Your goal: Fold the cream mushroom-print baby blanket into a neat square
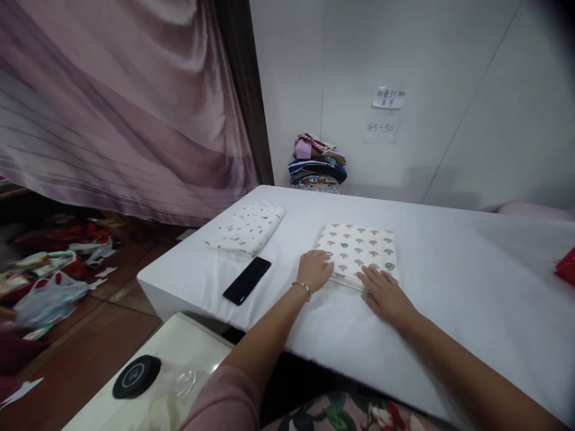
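A folded white cloth (359, 245) printed with grey mushroom shapes lies flat on the white-covered table (453, 281). At its near left corner, my left hand (314, 270) has its fingers bent and closed on the cloth's edge, partly hiding that corner. My right hand (386, 294) rests with outstretched fingers on the near right edge, the palm over the tablecloth. To the left sits a second folded cloth (249, 228), white with small dark prints. A black phone (247, 280) lies between that cloth and my left forearm.
A stack of folded clothes (318, 161) stands against the wall beyond the table. Below left is a pale surface (179, 344) with a round black object (136, 376). A pink curtain (148, 108) hangs at left above plastic bags (51, 299). Something red (566, 266) is at far right.
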The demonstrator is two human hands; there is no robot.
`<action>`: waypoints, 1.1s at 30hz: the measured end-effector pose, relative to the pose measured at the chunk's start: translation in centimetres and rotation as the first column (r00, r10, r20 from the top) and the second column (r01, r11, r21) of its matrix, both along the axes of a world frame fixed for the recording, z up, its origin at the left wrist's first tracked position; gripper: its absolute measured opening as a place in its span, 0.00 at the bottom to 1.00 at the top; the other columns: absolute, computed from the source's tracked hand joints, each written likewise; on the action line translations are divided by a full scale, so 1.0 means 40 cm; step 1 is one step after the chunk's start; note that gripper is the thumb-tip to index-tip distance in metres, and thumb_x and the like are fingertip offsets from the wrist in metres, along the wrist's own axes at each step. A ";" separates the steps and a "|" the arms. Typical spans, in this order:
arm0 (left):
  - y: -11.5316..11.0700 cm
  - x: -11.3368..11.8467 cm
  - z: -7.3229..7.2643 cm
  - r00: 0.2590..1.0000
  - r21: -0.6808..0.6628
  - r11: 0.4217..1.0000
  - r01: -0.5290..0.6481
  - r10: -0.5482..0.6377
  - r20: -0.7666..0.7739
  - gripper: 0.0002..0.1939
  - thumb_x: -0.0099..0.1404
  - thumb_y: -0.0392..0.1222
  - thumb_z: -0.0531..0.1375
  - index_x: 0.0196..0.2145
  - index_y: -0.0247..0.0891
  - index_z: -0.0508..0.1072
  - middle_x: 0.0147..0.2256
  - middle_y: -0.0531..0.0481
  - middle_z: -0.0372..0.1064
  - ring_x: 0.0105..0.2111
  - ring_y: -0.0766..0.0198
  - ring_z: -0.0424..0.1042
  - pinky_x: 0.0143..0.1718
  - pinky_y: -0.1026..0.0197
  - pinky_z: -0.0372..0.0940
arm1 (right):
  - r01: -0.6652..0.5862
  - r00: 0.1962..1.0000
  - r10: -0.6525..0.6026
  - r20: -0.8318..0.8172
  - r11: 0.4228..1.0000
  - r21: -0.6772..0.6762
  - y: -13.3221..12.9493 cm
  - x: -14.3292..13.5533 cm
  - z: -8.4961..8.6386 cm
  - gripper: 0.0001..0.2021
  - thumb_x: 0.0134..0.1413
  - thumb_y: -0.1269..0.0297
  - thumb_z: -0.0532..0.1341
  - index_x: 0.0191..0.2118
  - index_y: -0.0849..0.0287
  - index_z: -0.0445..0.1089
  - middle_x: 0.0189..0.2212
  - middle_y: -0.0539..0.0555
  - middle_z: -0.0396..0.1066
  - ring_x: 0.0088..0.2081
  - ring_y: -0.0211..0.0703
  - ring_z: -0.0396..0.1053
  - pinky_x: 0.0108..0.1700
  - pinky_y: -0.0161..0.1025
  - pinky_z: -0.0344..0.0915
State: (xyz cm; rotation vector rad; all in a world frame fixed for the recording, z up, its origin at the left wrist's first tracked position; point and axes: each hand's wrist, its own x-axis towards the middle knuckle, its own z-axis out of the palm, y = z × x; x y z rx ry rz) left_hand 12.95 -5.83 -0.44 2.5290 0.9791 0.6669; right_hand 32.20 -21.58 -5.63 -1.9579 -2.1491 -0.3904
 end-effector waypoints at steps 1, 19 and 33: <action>0.004 0.018 0.006 1.000 0.029 1.000 0.008 -0.008 0.001 0.14 0.63 0.47 0.52 0.42 0.44 0.72 0.50 0.52 0.66 0.53 0.60 0.60 0.56 0.53 0.53 | 0.001 1.000 -0.001 -0.012 1.000 -0.005 0.000 0.000 0.002 0.27 0.59 0.60 0.49 0.63 0.54 0.47 0.62 0.56 0.50 0.63 0.48 0.44 0.60 0.52 0.47; 0.025 0.084 -0.065 0.951 0.058 0.997 0.041 -0.021 -0.308 0.26 0.65 0.53 0.44 0.59 0.46 0.54 0.64 0.52 0.41 0.63 0.56 0.38 0.60 0.43 0.40 | 0.508 0.814 -0.533 -0.233 0.846 -0.162 0.232 0.130 0.099 0.31 0.58 0.51 0.45 0.61 0.66 0.51 0.64 0.64 0.42 0.64 0.57 0.39 0.60 0.57 0.43; 0.129 0.189 0.028 0.946 -0.093 0.996 0.011 -0.040 -0.322 0.29 0.63 0.60 0.45 0.57 0.45 0.59 0.63 0.49 0.43 0.63 0.54 0.40 0.60 0.43 0.40 | 0.513 0.777 -0.557 -0.294 0.831 -0.216 0.232 0.188 0.023 0.33 0.57 0.46 0.43 0.60 0.66 0.51 0.64 0.63 0.42 0.63 0.59 0.39 0.55 0.53 0.54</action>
